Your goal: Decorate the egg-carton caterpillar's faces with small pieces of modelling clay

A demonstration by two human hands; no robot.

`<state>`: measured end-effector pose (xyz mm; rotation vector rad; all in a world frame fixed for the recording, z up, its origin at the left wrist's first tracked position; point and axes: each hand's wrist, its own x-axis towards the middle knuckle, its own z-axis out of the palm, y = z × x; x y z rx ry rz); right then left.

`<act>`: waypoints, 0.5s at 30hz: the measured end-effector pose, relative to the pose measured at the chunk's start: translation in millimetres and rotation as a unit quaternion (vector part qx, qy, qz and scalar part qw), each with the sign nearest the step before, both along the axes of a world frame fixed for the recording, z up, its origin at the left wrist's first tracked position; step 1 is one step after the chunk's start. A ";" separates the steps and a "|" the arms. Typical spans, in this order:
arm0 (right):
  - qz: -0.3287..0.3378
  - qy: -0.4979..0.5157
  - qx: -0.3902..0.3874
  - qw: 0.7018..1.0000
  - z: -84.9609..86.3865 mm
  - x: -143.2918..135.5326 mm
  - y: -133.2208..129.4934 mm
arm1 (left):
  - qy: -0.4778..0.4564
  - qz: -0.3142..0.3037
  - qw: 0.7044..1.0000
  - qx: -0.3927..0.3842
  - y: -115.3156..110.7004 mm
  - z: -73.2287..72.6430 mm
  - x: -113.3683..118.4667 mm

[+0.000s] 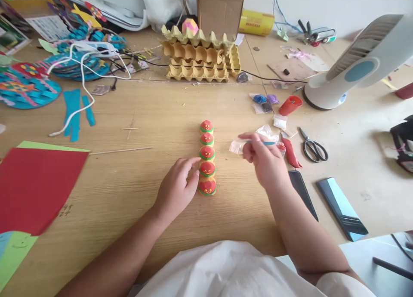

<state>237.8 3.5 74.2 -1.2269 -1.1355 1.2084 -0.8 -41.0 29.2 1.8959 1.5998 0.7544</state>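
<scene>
A strip of egg-carton cups [207, 157] stands in a column before me. Each cup has a red top with a small yellow face and a green band. My left hand [177, 185] lies at the strip's left side, its thumb and forefinger apart and touching or almost touching the lower cups. To the right, my right hand [266, 161] is raised, slightly blurred, with fingers closed around a thin blue modelling tool [269, 143]. Beyond that hand lie a clear plastic wrapper [237, 147] and a packet of red clay [292, 153].
Scissors [313, 146], a phone [342, 208] and a dark phone [303, 193] lie at right. A white fan [351, 69] stands behind them. Egg cartons [196, 71] are stacked at the back. Red paper [35, 185] and a thin stick [121, 150] lie left.
</scene>
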 end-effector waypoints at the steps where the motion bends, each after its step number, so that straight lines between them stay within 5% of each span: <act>1: -0.020 -0.058 0.028 0.998 4.9 8.8 1.8 | -0.002 0.004 1.000 0.002 -0.6 0.5 0.6; 4: -0.039 -0.298 0.066 0.951 5.7 29.7 6.5 | -0.013 -0.001 1.000 0.013 -2.8 1.2 3.0; 7: -0.021 -0.507 0.095 0.856 -15.8 39.0 12.2 | -0.021 -0.009 0.999 0.025 -4.8 1.7 5.3; 9: 0.011 -0.560 0.083 0.824 -34.7 40.2 17.2 | -0.023 -0.014 0.999 0.037 -5.5 2.2 6.4; 12: 0.031 -0.579 0.074 0.811 -52.0 38.6 23.0 | -0.035 -0.021 0.997 0.058 -5.7 3.4 7.4; 15: 0.033 -0.575 0.085 0.813 -46.6 33.7 16.9 | -0.054 -0.019 0.995 0.077 -5.8 5.6 8.0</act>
